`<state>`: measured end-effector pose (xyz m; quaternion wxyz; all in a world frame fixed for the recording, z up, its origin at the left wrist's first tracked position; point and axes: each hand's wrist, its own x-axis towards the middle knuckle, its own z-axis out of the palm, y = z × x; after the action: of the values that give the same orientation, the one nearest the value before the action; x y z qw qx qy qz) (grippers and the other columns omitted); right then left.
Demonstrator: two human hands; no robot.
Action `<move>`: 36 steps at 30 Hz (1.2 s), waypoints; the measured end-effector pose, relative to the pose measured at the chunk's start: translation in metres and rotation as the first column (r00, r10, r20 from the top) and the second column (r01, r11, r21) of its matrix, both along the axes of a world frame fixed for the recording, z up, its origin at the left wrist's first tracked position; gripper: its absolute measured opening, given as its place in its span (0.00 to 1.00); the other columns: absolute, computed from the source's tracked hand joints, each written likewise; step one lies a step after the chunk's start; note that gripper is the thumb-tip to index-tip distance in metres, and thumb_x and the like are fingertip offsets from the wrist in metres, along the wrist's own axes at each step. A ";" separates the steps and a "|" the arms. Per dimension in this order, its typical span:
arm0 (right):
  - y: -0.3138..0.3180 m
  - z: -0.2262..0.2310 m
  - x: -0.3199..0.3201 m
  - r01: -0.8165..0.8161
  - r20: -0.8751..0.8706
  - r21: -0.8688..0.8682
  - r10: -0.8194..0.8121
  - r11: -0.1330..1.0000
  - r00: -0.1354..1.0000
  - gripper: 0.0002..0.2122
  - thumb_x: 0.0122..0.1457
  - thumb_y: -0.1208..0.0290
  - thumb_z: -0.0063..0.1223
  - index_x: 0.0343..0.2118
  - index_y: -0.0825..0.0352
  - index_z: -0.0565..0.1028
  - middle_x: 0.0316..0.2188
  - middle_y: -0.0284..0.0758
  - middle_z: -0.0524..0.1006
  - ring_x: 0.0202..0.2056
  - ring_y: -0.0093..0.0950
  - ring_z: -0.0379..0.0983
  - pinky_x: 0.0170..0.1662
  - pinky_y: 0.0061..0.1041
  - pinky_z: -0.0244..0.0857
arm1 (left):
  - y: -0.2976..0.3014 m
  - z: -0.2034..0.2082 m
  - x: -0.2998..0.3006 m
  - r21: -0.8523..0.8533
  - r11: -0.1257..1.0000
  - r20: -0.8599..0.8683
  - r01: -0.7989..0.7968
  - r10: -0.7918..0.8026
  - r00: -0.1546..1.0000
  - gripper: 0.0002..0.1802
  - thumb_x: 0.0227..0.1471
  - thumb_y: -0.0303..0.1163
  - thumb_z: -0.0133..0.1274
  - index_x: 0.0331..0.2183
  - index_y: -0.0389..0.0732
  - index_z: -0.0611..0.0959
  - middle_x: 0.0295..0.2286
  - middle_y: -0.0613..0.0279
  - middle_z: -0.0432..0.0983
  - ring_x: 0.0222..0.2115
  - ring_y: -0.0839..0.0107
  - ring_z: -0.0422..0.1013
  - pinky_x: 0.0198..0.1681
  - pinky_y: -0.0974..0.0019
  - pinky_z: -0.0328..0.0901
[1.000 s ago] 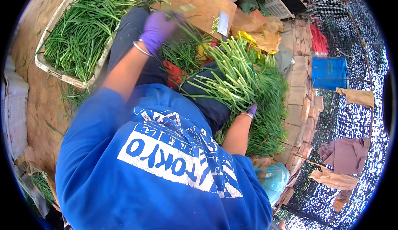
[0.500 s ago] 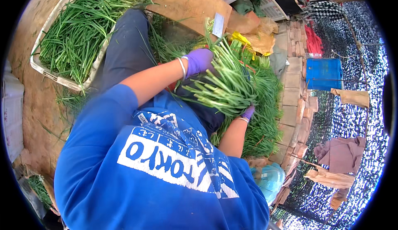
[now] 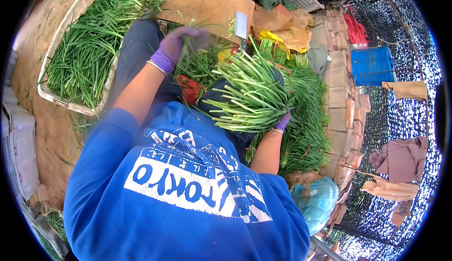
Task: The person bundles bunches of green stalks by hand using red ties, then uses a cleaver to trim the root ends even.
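My right hand (image 3: 284,120), in a purple glove, is closed round a thick bunch of garlic chives (image 3: 249,98). The pale stem ends fan out to the left above my lap, and the leaves trail off to the right. My left hand (image 3: 181,44), also gloved in purple, is raised over my leg, apart from the bunch. Motion smears its fingers, and a few thin green bits show beside them. Below it lie loose green leaves (image 3: 202,68) next to a red piece (image 3: 188,89).
At left stands a white crate (image 3: 49,94) heaped with chives. Ahead is a wooden board (image 3: 202,4) with a pale rectangular blade (image 3: 240,24) at its edge. More chives (image 3: 308,120) lie at right beside a brick border (image 3: 338,91). A blue bucket (image 3: 372,66) stands beyond it.
My left hand has left the stems of the bunch and moved left and up. The bunch stays in my right hand, its stem ends now more spread and in fuller view.
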<state>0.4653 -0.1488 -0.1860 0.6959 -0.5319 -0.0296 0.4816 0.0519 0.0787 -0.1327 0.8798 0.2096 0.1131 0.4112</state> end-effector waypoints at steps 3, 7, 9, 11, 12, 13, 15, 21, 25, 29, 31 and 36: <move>0.005 0.002 0.004 0.008 -0.046 0.019 -0.007 1.000 0.999 0.24 0.60 0.58 0.38 0.54 0.71 0.71 0.49 0.48 0.75 0.47 0.48 0.74 0.53 0.49 0.68 | -0.008 0.001 0.036 0.514 0.694 -0.741 0.504 0.064 0.668 0.27 0.51 0.36 0.61 0.52 0.36 0.77 0.47 0.60 0.77 0.44 0.75 0.70 0.54 0.70 0.62; 0.003 0.006 -0.002 0.042 0.011 0.079 -0.043 0.996 0.999 0.23 0.61 0.57 0.40 0.51 0.69 0.72 0.47 0.45 0.76 0.45 0.44 0.75 0.51 0.46 0.70 | -0.017 -0.026 0.085 0.502 0.722 -0.667 0.477 -0.029 0.745 0.27 0.50 0.34 0.62 0.51 0.35 0.76 0.37 0.60 0.80 0.38 0.70 0.74 0.46 0.65 0.67; 0.000 0.007 -0.006 0.102 0.036 0.103 -0.107 0.989 0.994 0.22 0.61 0.58 0.40 0.51 0.69 0.73 0.47 0.45 0.77 0.44 0.44 0.76 0.50 0.45 0.71 | -0.017 -0.042 0.083 0.639 0.589 -0.730 0.494 0.263 0.630 0.20 0.48 0.35 0.62 0.43 0.37 0.80 0.36 0.56 0.80 0.34 0.60 0.75 0.42 0.60 0.69; -0.003 0.008 -0.011 0.081 0.065 0.138 -0.090 0.987 0.994 0.21 0.61 0.58 0.41 0.49 0.69 0.74 0.45 0.44 0.78 0.43 0.43 0.76 0.48 0.44 0.72 | -0.017 -0.053 0.075 0.745 0.421 -0.667 0.518 0.429 0.609 0.18 0.45 0.36 0.62 0.37 0.37 0.82 0.33 0.51 0.80 0.31 0.53 0.76 0.37 0.58 0.70; -0.004 0.009 -0.013 0.089 0.053 0.146 -0.098 0.985 0.994 0.21 0.62 0.59 0.41 0.48 0.70 0.75 0.45 0.45 0.78 0.43 0.43 0.76 0.48 0.44 0.72 | -0.019 -0.056 0.071 0.840 0.253 -0.539 0.480 0.486 0.688 0.19 0.43 0.38 0.63 0.36 0.36 0.82 0.31 0.47 0.80 0.29 0.52 0.76 0.35 0.57 0.70; -0.004 0.011 -0.016 0.084 0.026 0.165 -0.089 0.983 0.996 0.21 0.62 0.59 0.41 0.48 0.70 0.75 0.44 0.45 0.78 0.43 0.43 0.76 0.48 0.43 0.72 | -0.022 -0.059 0.069 0.846 0.148 -0.501 0.512 0.548 0.670 0.19 0.41 0.38 0.62 0.35 0.36 0.81 0.28 0.48 0.79 0.29 0.50 0.75 0.34 0.55 0.70; -0.002 0.017 -0.022 0.071 -0.033 0.225 -0.065 0.972 0.997 0.20 0.61 0.59 0.44 0.47 0.71 0.75 0.43 0.45 0.78 0.42 0.42 0.76 0.48 0.43 0.72 | -0.026 -0.060 0.065 0.822 0.040 -0.426 0.568 0.704 0.568 0.14 0.40 0.39 0.60 0.28 0.38 0.83 0.25 0.49 0.77 0.27 0.51 0.75 0.34 0.53 0.70; 0.010 0.079 -0.042 0.070 0.046 0.196 -0.080 0.978 0.996 0.16 0.60 0.62 0.50 0.44 0.69 0.76 0.40 0.41 0.80 0.40 0.37 0.77 0.47 0.36 0.71 | -0.005 -0.034 0.012 0.299 -0.036 -0.480 0.954 0.858 0.183 0.16 0.46 0.44 0.54 0.21 0.42 0.84 0.21 0.51 0.78 0.26 0.50 0.75 0.31 0.49 0.68; 0.030 0.143 -0.053 0.031 0.150 0.189 -0.061 0.981 0.987 0.10 0.57 0.66 0.54 0.36 0.67 0.76 0.37 0.38 0.80 0.38 0.35 0.77 0.48 0.35 0.71 | 0.017 0.021 -0.047 -0.117 0.169 -0.449 0.979 0.870 -0.204 0.20 0.47 0.48 0.55 0.37 0.45 0.86 0.34 0.51 0.81 0.38 0.54 0.76 0.43 0.56 0.69; 0.063 0.183 -0.073 -0.117 0.187 0.511 0.023 0.852 0.982 0.07 0.56 0.69 0.55 0.34 0.66 0.74 0.39 0.39 0.79 0.38 0.34 0.76 0.47 0.41 0.71 | -0.001 0.075 -0.014 0.393 0.036 -0.574 0.919 0.790 0.215 0.39 0.43 0.47 0.61 0.58 0.51 0.71 0.43 0.48 0.76 0.42 0.51 0.73 0.49 0.52 0.65; 0.074 0.197 -0.079 -0.170 0.171 0.520 0.094 0.837 0.981 0.06 0.55 0.72 0.56 0.35 0.66 0.74 0.43 0.41 0.78 0.40 0.36 0.76 0.48 0.43 0.71 | -0.007 0.092 0.026 0.703 0.007 -0.444 0.711 0.785 0.431 0.45 0.42 0.45 0.62 0.62 0.53 0.65 0.44 0.48 0.76 0.42 0.50 0.74 0.52 0.50 0.63; 0.090 0.203 -0.083 -0.362 0.254 0.594 0.259 0.718 0.932 0.08 0.53 0.74 0.56 0.37 0.65 0.73 0.33 0.35 0.75 0.34 0.33 0.73 0.48 0.41 0.68 | -0.008 0.089 0.072 0.702 -0.148 -0.309 0.696 0.818 0.485 0.09 0.52 0.40 0.56 0.33 0.47 0.84 0.23 0.61 0.78 0.32 0.62 0.76 0.61 0.48 0.56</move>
<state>0.3826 -0.0586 0.0170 0.7381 -0.2897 -0.3315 0.5113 0.1240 0.0709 -0.0440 0.1222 0.9492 0.1940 0.2157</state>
